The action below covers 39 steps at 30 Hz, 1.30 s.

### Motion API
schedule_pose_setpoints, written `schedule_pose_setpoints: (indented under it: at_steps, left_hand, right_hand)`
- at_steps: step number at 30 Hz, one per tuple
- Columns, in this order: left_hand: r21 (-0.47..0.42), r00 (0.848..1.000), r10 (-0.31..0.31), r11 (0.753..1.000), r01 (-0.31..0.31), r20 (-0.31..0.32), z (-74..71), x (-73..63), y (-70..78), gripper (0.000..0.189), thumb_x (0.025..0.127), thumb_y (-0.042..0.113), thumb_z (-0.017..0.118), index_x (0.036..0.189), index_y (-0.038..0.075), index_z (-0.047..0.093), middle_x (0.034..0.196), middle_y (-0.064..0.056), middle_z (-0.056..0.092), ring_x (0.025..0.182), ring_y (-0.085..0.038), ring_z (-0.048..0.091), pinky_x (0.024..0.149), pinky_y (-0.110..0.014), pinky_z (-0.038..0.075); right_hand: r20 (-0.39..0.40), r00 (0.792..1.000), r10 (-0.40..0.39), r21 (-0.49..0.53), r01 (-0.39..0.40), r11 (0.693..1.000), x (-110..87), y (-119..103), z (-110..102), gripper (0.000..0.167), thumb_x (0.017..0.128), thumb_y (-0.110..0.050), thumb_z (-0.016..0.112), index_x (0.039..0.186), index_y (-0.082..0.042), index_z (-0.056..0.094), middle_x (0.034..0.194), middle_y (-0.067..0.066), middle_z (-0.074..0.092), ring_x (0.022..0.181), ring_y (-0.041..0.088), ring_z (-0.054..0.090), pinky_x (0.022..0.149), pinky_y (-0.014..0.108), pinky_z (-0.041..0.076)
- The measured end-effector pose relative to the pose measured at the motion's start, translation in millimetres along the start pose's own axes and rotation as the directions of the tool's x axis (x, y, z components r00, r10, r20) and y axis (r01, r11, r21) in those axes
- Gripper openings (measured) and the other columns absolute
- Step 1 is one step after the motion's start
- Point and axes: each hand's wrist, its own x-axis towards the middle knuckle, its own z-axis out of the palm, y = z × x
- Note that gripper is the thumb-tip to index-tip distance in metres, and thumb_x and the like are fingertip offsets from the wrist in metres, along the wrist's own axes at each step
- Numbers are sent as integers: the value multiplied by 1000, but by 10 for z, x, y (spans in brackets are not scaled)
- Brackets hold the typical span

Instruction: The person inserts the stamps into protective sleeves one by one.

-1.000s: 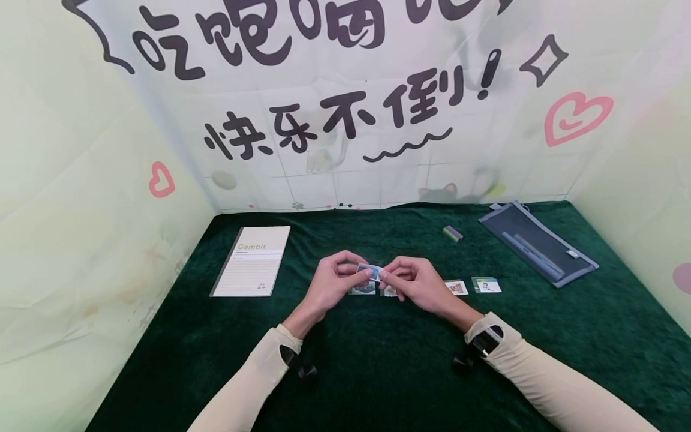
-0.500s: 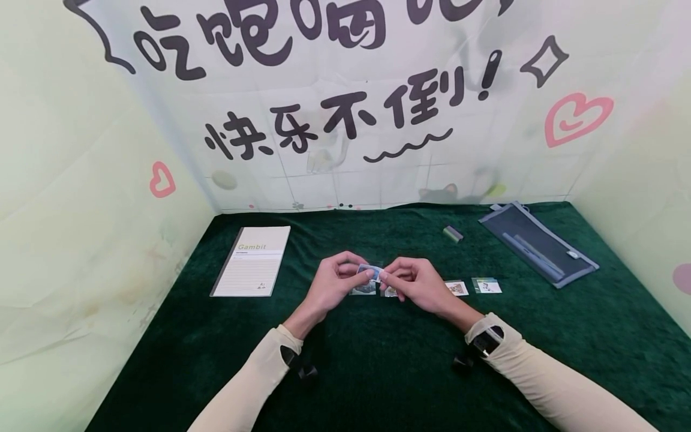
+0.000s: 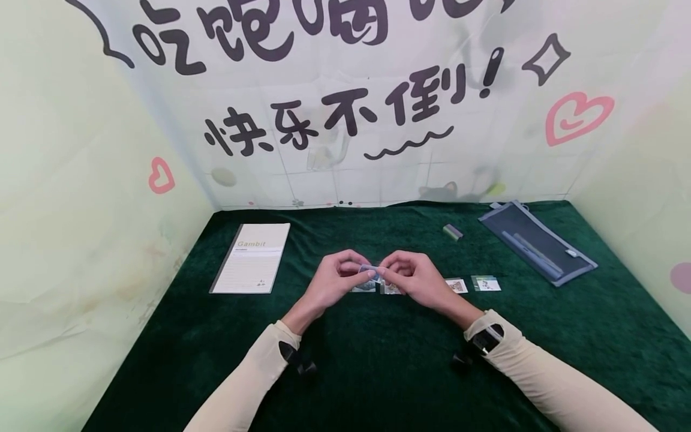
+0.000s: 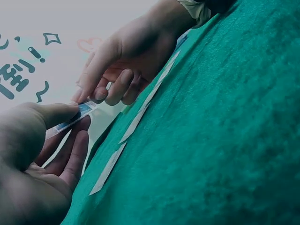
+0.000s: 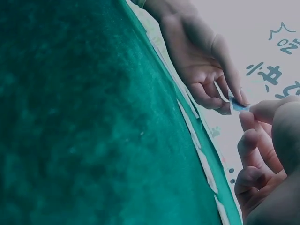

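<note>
Both hands meet over the far middle of the green cloth, holding a small blue-and-white stamp [image 4: 84, 110] between them. My left hand [image 3: 336, 281] pinches one end of it between thumb and fingers. At the other end, the thumb and index finger of my right hand [image 3: 420, 282] pinch its edge. In the right wrist view the blue face of the stamp [image 5: 239, 106] shows between the fingertips. Several small picture pieces lie in a row on the cloth; one [image 3: 364, 288] is below the left fingertips, another [image 3: 390, 289] is partly hidden by the right hand.
A Gambit notebook [image 3: 252, 261] lies on the left. Right of the right hand are two more picture pieces, the outer one [image 3: 487, 284] in a clear sleeve. Behind them sit a small eraser-like block [image 3: 453, 232] and a blue mesh zip pouch [image 3: 540, 243] with pen-like items inside.
The right hand's fingers have shifted slightly and its lower fingers have drawn up. The stamp has tilted, showing less of its face. The left hand has hardly moved.
</note>
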Motion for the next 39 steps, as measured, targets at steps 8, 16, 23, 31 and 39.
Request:
schedule_pose_setpoints:
  at_steps: [8, 16, 23, 31, 39]
  left_hand:
    - [72, 1000, 6, 997, -5, -14, -284, 12, 95, 29, 104, 34, 76, 128, 19, 74, 124, -3, 77, 114, -21, 76, 100, -44, 63]
    - [214, 998, -39, 976, 26, 58, -595, 18, 145, 27, 104, 24, 76, 130, 18, 73, 117, -6, 79, 102, -23, 79, 92, -38, 66]
    - [348, 984, -154, 931, 113, 93, -736, 14, 183, 35, 98, 21, 82, 131, 15, 70, 105, -5, 82, 91, -19, 77, 84, -36, 63]
    - [464, 970, -228, 871, 162, 89, -694, 35, 143, 27, 96, 18, 84, 121, 15, 74, 107, -4, 78, 88, -18, 72, 80, -32, 62]
    - [607, 975, -217, 780, 152, 35, -653, 33, 134, 23, 95, 22, 86, 115, 17, 77, 111, -3, 76, 91, -19, 66, 88, -37, 58]
  right_hand:
    - [-7, 1000, -6, -98, 5, 995, 198, -136, 92, 20, 104, -46, 72, 113, -28, 75, 97, 6, 76, 79, 29, 68, 67, 31, 55]
    - [29, 998, 50, -137, -46, 990, 451, -241, 320, 18, 104, -32, 74, 119, -21, 75, 105, -1, 78, 83, 22, 69, 75, 36, 57]
    - [136, 990, 40, -196, -12, 981, 577, -226, 415, 27, 101, -19, 77, 127, -18, 72, 103, 0, 81, 76, 18, 67, 67, 31, 54]
    - [212, 971, 110, -323, -37, 946, 575, -221, 447, 22, 100, -17, 79, 121, -16, 73, 96, -1, 77, 79, 15, 69, 73, 32, 57]
    - [168, 983, 78, -409, -2, 912, 559, -190, 514, 25, 98, -18, 81, 122, -17, 74, 96, 0, 69, 81, 16, 62, 74, 31, 51]
